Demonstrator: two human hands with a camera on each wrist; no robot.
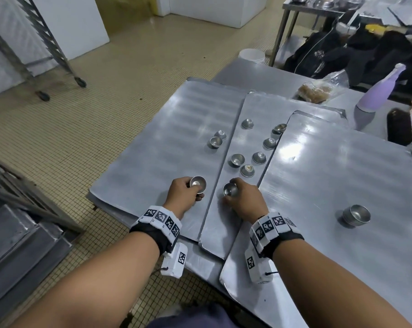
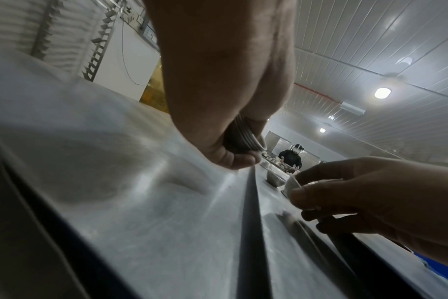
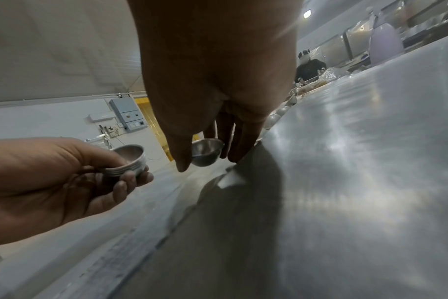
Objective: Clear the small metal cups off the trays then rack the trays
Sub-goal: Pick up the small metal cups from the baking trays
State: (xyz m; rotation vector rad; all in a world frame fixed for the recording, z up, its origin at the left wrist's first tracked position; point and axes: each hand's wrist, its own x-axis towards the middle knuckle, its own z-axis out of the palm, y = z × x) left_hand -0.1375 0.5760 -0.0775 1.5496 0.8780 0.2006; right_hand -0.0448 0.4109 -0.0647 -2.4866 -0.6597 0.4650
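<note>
Gripping a nested stack of cups (image 1: 197,183) with its fingers curled round the ribbed rims, the left hand (image 1: 183,192) hovers just above the left tray (image 1: 153,150), while the right hand (image 1: 246,197) pinches a single cup (image 1: 230,189) between thumb and fingertips over the near end of the middle tray (image 1: 226,216). Three overlapping trays lie on the tabletop (image 1: 243,74); the right tray (image 1: 342,166) carries a second short stack of cups (image 1: 356,215) near its near edge. Loose cups remain farther off: a pair (image 1: 216,141) on the left tray and a scatter of six (image 1: 252,150) on the middle tray, some upright, some turned over. The likely next step is dropping the single cup into the left hand's stack, and that is where trouble could start: the cup is held tilted, and if it meets the stack's rim askew it may jam or skid off, clatter onto the metal and roll toward the tabletop's left edge, which sits close to the left hand. The stack is held by only a few fingers, so a nudge from the incoming cup could loosen its lower cups. The rolling rack (image 1: 34,43) stands well apart on the tiled floor at far left, so no tray can go there until every cup is off; lifting one early would spill cups.
</note>
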